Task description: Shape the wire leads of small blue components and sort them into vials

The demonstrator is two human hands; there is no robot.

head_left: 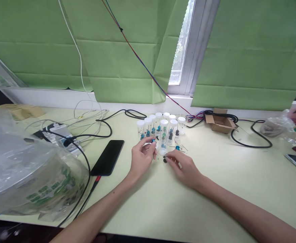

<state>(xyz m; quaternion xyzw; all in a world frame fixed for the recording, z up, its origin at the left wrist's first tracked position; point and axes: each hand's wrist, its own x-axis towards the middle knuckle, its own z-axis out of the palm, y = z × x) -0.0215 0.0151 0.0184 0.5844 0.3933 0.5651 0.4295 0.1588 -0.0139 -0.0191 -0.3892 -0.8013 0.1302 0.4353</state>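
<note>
My left hand [142, 157] is pinched round a small blue part [153, 140] with a thin upright pin; a small dark piece shows by its fingertips. Low over the table, my right hand [184, 165] has thumb and forefinger together at a tiny dark piece, too small to make out. Just beside those fingertips lies a small black disc [165, 160]. Behind both hands stand several clear tubes [164, 133] with white caps, holding blue, green or black parts and thin pins. Another blue part [177, 147] with thin metal rods lies right of the tubes.
A black phone [108, 158] lies left of my hands, near a large clear plastic bag [36, 175] with green print. Black cables [104, 122] and a white power strip [61, 133] are at the left. An open cardboard box [220, 125] stands at the back right.
</note>
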